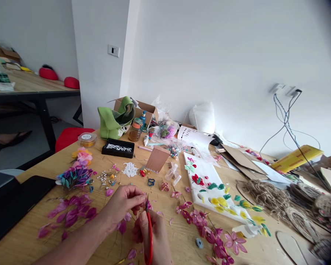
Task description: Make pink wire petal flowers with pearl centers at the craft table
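My left hand (127, 202) is closed in a pinch on something too small to make out, just left of the scissor tips. Red-handled scissors (149, 235) are in my right hand (153, 233), their dark blades pointing up and away, close to my left fingertips. Purple petals (122, 226) lie beneath and beside my hands. More magenta petals (71, 215) are spread on the wooden table (99, 250) at the left. To the right runs a row of magenta wire flowers (200, 218).
A white foam board (194, 184) with yellow, green and red petals stands right of centre. Behind are a green bag (110, 123), a black tray (118, 148) and a jar (135, 130). Twine (267, 195) lies far right, a black flat object (19, 206) at left.
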Motion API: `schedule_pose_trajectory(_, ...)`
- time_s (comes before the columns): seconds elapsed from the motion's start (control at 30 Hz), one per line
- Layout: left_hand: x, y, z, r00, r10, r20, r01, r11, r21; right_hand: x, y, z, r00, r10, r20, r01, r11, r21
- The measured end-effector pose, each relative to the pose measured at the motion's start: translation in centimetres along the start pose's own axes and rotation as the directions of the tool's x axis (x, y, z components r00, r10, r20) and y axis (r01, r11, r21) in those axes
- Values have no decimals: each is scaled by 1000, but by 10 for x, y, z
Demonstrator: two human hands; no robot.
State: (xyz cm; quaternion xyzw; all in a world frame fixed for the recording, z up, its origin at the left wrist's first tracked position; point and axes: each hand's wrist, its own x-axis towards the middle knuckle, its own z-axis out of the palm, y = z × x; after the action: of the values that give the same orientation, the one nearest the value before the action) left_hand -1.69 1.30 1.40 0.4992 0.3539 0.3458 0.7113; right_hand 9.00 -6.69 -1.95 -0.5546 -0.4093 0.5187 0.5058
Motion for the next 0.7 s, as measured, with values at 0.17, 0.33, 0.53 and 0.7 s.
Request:
schedule_pose_trajectory(0.17,1,0,0,1000,-18,-14,18,1000,-5,0,-2,1,1000,-5,-6,5,1000,-14)
schedule_pose_trajectory(0.33,2,0,0,997,-55,-46,54,998,-18,0,0,1,1000,2,-17,-3,999,-48)
schedule_pose_trajectory(0.53,1,1,2,994,-99,-48,96,994,-55,2,2,0,1000,22,-5,-22,997,-69)
schedule_pose_trajectory(0.7,0,1,2,991,-121,-54,115,989,-93,4,2,0,1000,25,-7,-25,998,-59)
